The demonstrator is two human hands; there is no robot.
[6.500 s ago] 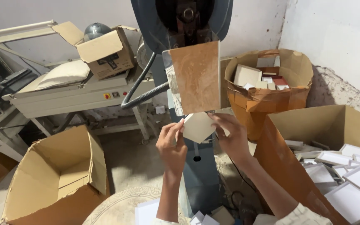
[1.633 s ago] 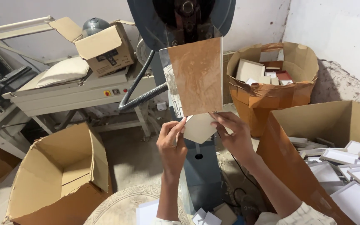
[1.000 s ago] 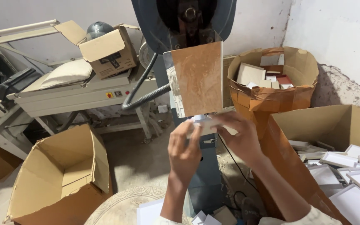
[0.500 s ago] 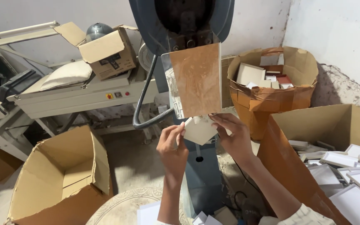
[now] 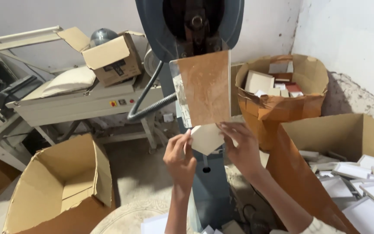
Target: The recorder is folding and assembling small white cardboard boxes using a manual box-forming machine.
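My left hand [image 5: 179, 158] and my right hand [image 5: 241, 145] together hold a small pale folded card piece [image 5: 206, 138] up against the bottom edge of a brown vertical plate [image 5: 205, 89]. The plate hangs on the front of a tall blue-grey machine [image 5: 191, 26]. My left fingers pinch the card's left corner and my right fingers grip its right side. A grey hose [image 5: 145, 102] curves off the machine's left side.
An open cardboard box [image 5: 52, 190] stands at lower left. A large box of white flat pieces [image 5: 356, 182] is at right. Behind it sits a round cardboard bin [image 5: 282, 93] with scraps. A workbench [image 5: 78, 102] with a small box is at left.
A second ago both hands had lifted the card higher against the plate; they have since come down, and the card is again held at the plate's bottom edge.
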